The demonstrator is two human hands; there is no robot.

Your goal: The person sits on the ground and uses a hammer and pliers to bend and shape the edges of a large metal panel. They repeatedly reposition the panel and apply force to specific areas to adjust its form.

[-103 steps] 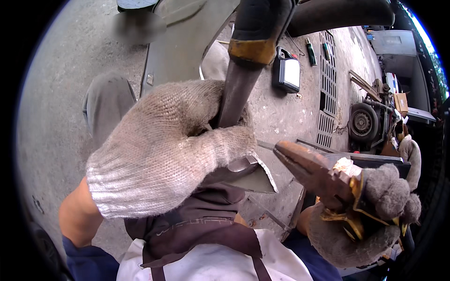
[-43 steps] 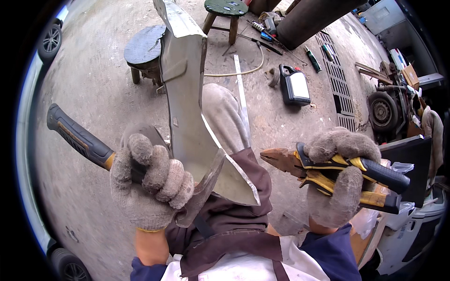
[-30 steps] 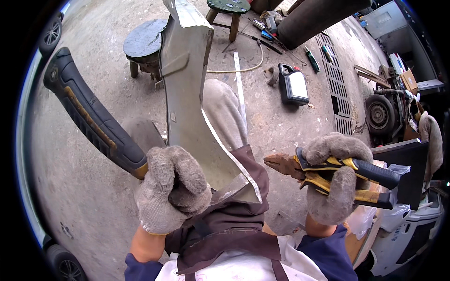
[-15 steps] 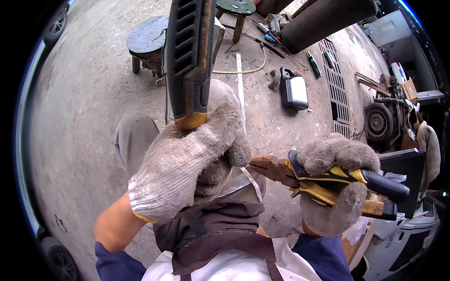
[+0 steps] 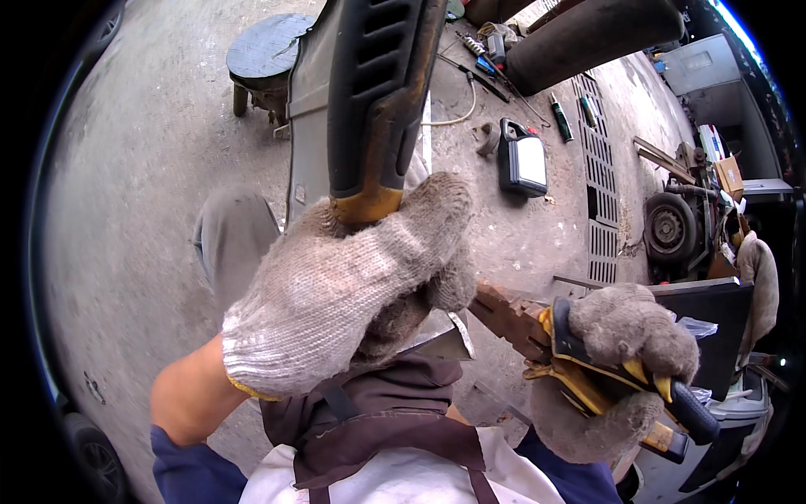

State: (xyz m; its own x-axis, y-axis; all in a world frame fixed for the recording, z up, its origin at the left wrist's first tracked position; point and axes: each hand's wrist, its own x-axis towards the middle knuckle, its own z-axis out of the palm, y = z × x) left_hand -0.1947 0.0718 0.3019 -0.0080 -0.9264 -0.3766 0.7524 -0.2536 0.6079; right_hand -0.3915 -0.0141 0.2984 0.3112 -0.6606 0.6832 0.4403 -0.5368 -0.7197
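My left hand point(image 5: 336, 294), in a dirty knitted work glove, is closed around the lower end of a black tool point(image 5: 382, 92) with ridged slots and a yellow-orange band. That tool stands up toward the top edge, where its far end is cut off. In my gloved right hand point(image 5: 621, 370) are pliers point(image 5: 516, 323) with rusty jaws and black-and-yellow handles. Their tips point at my left fingertips; whether they touch anything there, I cannot tell. Behind the tool, a long grey panel point(image 5: 312, 92) runs down between my knees, its bent lower corner showing below my left hand.
A round-topped stool point(image 5: 264, 49) stands at the far left. Beyond my hands are a black jug point(image 5: 522, 160), a slotted floor drain point(image 5: 601, 193), and a dark cylinder point(image 5: 592, 46) beside scattered tools. At the right are a small wheel point(image 5: 670, 227) and a dark flat board point(image 5: 705, 315).
My left hand and the black tool have shifted right. The pliers have moved lower and tilt more steeply, still in my right hand. More of the grey panel shows beside the tool.
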